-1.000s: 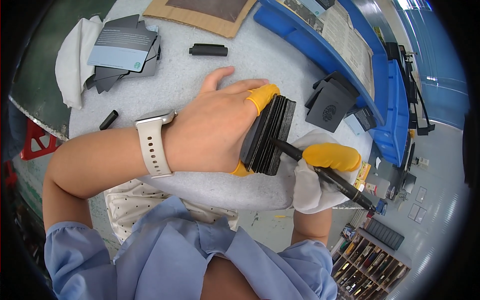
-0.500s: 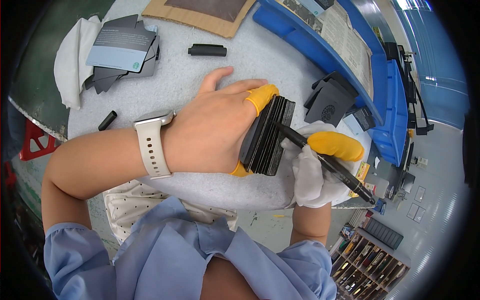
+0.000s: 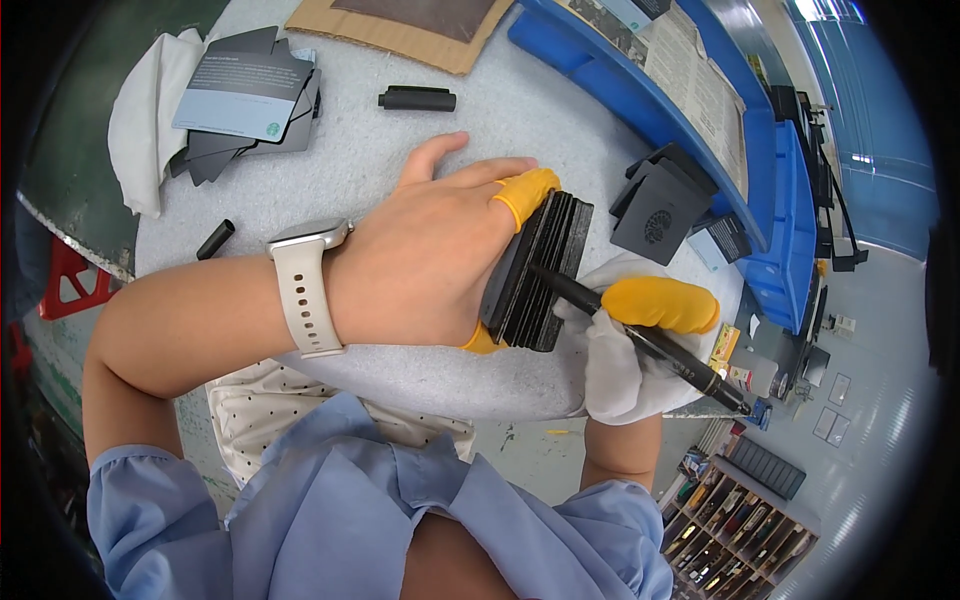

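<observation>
My left hand (image 3: 430, 245), with yellow finger cots on at least two fingertips, grips a stack of black cards (image 3: 548, 285) standing on edge, their edges facing right. My right hand (image 3: 640, 340) wears a white glove with a yellow cot and is closed around a black marker pen (image 3: 660, 345). The pen's tip touches or almost touches the card edges near the middle of the stack. A black pen cap (image 3: 418, 98) lies on the pale cloth beyond my left hand, and a smaller black cap (image 3: 215, 240) lies beside my left forearm.
A pile of dark and light-blue cards (image 3: 240, 95) sits at the far left on a white cloth (image 3: 150, 120). More black cards (image 3: 665, 205) lie at the right, next to a blue tray (image 3: 620, 85) lined with newspaper. A cardboard sheet (image 3: 430, 50) lies at the back.
My right hand and the pen have shifted slightly to the left, so the tip has moved across the card edges toward my left hand. My left hand stays nearly still.
</observation>
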### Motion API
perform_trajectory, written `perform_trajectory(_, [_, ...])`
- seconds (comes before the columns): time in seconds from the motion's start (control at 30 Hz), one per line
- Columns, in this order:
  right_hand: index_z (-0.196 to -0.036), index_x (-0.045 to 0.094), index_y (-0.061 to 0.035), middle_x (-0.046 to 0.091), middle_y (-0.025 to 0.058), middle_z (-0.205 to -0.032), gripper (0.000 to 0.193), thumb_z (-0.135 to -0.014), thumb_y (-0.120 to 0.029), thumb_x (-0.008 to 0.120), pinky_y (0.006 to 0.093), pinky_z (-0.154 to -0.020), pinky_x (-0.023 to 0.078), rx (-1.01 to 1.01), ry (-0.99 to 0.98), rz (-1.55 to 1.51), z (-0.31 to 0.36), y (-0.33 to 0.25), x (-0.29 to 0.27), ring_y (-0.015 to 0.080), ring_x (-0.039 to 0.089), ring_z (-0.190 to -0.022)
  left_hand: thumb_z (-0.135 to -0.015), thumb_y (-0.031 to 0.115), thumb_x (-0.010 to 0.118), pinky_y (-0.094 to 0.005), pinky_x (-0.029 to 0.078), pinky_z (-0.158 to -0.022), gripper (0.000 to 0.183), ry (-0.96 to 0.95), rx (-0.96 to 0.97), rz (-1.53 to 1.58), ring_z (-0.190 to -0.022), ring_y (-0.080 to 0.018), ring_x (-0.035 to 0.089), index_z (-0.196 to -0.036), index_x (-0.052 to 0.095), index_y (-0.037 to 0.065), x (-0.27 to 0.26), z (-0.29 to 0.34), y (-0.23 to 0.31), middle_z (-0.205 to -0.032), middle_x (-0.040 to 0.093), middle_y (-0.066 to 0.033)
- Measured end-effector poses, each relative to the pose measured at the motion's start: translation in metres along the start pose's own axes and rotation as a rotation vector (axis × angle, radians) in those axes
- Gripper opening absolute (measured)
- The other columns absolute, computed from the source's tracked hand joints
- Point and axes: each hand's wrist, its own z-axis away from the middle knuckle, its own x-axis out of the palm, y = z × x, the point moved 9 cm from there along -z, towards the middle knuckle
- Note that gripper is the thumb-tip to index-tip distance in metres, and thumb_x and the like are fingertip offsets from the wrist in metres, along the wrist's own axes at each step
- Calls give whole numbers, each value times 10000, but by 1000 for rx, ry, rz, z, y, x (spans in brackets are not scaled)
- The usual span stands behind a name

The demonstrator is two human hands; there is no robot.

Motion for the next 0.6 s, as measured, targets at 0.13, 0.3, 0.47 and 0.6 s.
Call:
perform_trajectory(0.13, [-1019,595,59,665,205,-924,203,-817,43,599,276,-645,582,-14,-46,-30,-3,-6,3,213,694,-715,-582,306,934,-558,165,-1205,1052,-12,-15,28,-1400,-324,467,-1440,416,-13,-2,-1,1,-1453,504,-228])
perform_trajectory(0.3, [-1022,597,53,668,199,-910,215,-809,43,621,281,-652,587,28,-21,-29,2,-1,0,212,688,-699,-569,288,935,-558,169,-1206,1062,-16,-15,15,-1404,-325,464,-1444,415,-15,-1,-1,1,-1457,502,-232])
perform_trajectory(0.47, [-1011,608,39,671,181,-895,236,-785,21,676,297,-656,588,38,-1,-60,6,-1,0,212,679,-697,-568,279,933,-557,171,-1207,1055,-11,-18,-1,-1410,-325,459,-1438,420,-26,-2,1,0,-1464,498,-238])
perform_trajectory(0.6, [-947,641,18,664,147,-853,215,-758,-34,729,298,-644,557,-80,-161,38,3,-7,4,207,654,-706,-579,281,930,-557,173,-1205,1038,-28,-23,18,-1419,-321,451,-1431,426,-31,-2,-1,0,-1469,495,-236])
